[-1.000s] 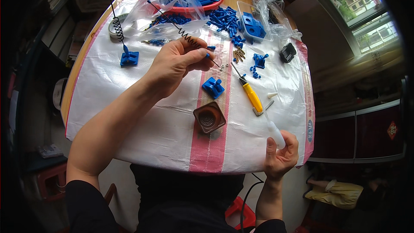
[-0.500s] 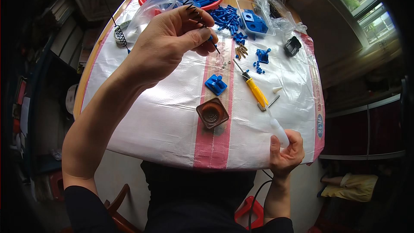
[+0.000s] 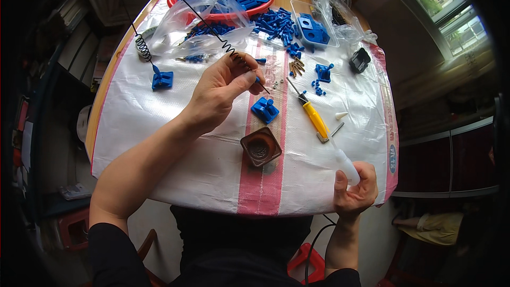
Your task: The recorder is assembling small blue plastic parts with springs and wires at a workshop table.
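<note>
Lower than half a second ago, the left hand has brought its black wire with a spring-like coil down toward the blue plastic base with a raised post, which sits just beyond and to the right of its fingertips. The left hand pinches the wire between thumb and fingers, the coil rising above the grip and the bare end pointing down, near the base but apparently not touching it. Small blue bits show at the fingertips, though the fingers hide how they sit on the wire.

Nearer the body, the right hand is curled round a translucent white squeeze bottle with a long thin nozzle, its nozzle aimed away from the person. A white cone-shaped cap lies beyond that hand, beside a yellow-handled screwdriver. Between the hands, a square brown pot rests on the surface.

Well left of the left hand, one blue base already carries an upright coiled wire, so one piece looks complete. The base near the left hand has no wire yet; joining the two seems to remain, and many loose blue parts beyond the hands look unused.
</note>
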### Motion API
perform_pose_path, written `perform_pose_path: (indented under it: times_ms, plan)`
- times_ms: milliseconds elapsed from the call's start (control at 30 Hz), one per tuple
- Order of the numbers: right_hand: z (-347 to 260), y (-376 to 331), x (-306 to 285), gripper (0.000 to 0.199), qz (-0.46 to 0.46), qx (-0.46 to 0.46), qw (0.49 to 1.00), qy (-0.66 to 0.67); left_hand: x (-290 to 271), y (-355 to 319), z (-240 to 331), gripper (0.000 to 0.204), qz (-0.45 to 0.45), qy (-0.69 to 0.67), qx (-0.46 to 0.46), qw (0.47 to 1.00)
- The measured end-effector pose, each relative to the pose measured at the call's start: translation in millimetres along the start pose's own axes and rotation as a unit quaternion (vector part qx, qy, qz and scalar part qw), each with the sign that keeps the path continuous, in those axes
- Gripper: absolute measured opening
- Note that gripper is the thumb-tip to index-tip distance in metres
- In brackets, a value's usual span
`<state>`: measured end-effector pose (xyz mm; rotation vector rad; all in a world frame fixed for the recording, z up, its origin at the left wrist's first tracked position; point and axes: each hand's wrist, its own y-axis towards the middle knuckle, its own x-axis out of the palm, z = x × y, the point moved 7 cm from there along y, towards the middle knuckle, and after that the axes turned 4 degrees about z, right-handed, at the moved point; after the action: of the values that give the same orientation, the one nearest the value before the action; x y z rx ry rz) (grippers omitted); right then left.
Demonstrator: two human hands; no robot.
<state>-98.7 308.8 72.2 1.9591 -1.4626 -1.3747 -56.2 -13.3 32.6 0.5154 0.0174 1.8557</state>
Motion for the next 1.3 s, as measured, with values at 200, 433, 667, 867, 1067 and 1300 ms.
perform_pose_path:
  times_ms: [200, 433, 667, 867, 1067, 1300]
  plan:
    - [-8, 1, 4, 0.029, -0.03, -0.016, 0.999, -0.014, -5, -3, -13, 0.017, 0.029, -0.044, -0.046, 0.998]
    - [-8, 1, 8, 0.03, -0.029, -0.033, 0.999, -0.02, -12, -3, -28, 0.02, 0.06, -0.107, -0.113, 0.986]
    - [-9, 1, 10, 0.03, -0.027, -0.035, 0.999, -0.02, -9, -3, -28, 0.021, 0.043, -0.116, -0.114, 0.986]
    - [-9, 0, 10, 0.03, -0.027, -0.035, 0.999, -0.023, -8, -4, -27, 0.022, 0.042, -0.108, -0.111, 0.987]
    - [-7, -1, 10, 0.031, -0.029, -0.036, 0.999, -0.026, -6, -4, -24, 0.021, 0.04, -0.102, -0.109, 0.988]
    - [-9, 1, 11, 0.031, -0.034, -0.045, 0.998, -0.021, -7, -4, -27, 0.019, 0.052, -0.103, -0.113, 0.987]
